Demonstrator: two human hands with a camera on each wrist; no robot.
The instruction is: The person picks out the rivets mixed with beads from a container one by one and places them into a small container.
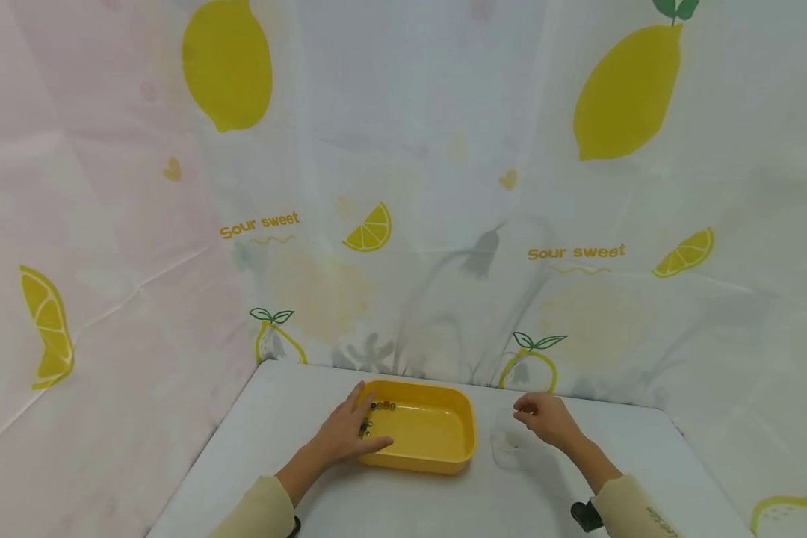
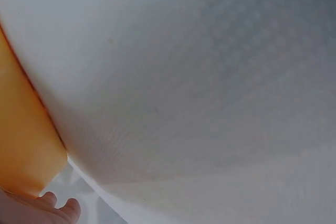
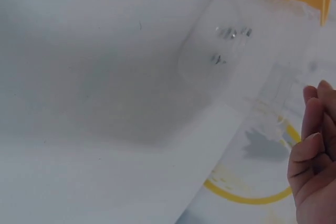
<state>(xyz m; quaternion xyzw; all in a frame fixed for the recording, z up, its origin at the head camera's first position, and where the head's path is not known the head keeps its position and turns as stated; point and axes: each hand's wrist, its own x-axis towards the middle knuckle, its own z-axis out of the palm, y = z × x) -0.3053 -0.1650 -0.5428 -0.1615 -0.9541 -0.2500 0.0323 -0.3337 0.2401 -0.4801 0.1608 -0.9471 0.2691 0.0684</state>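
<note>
In the head view a yellow rectangular tray (image 1: 420,433) stands on the white table. Several small glassy marbles (image 1: 385,406) lie at its left end. My left hand (image 1: 346,430) rests over that end with fingers spread and the thumb reaching across the near side. To the right of the tray is a clear plastic container (image 3: 210,77), with a few small shiny pieces (image 3: 228,33) showing in it. My right hand (image 1: 548,420) hovers above this container, fingers curled and fingertips drawn together. I cannot tell whether something small is between the fingertips.
The white table (image 1: 296,403) runs back to a hanging cloth (image 1: 417,149) printed with lemons, which encloses the back and sides. A dark band shows at each sleeve.
</note>
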